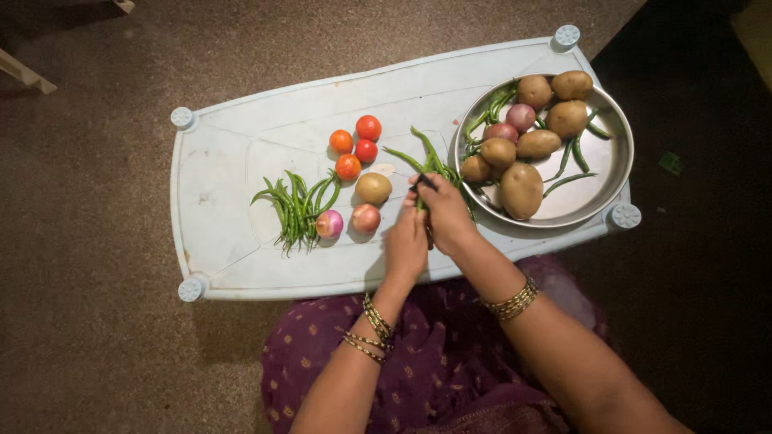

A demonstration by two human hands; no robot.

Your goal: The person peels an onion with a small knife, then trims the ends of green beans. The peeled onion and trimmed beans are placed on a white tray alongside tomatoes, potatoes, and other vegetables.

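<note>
My left hand (404,245) and my right hand (444,210) meet over the near edge of a pale upturned plastic stool (233,161). Both are closed around a small bunch of green chillies (424,157) that fans out towards the steel bowl. A dark thin object shows between my right fingers; I cannot tell what it is. Left of my hands lie a potato (374,188), two small onions (348,221), several tomatoes (356,145) and a pile of green chillies (295,207).
A round steel bowl (615,173) at the right end of the stool holds several potatoes, onions and green chillies. The stool stands on a brown carpeted floor (96,241). My purple patterned clothing is below the stool's near edge.
</note>
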